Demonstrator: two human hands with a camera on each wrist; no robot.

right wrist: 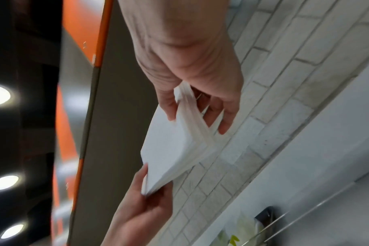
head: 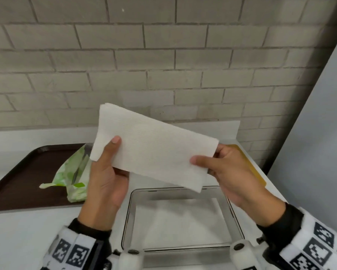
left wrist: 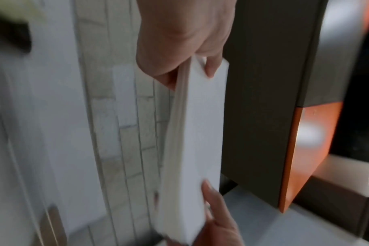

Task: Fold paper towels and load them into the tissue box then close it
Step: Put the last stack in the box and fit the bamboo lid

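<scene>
Both hands hold the folded towels point(head: 152, 147) up over the open box point(head: 183, 219) — left hand point(head: 105, 178) and right hand point(head: 230, 172) each pinch one end. The bag point(head: 74, 172), maybe plastic, lies on the tray point(head: 19, 184).

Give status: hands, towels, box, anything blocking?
Left hand and right hand each pinch an end of the folded paper towels, held above the tissue box. Box open, lid off. Nothing blocking the opening.
</scene>
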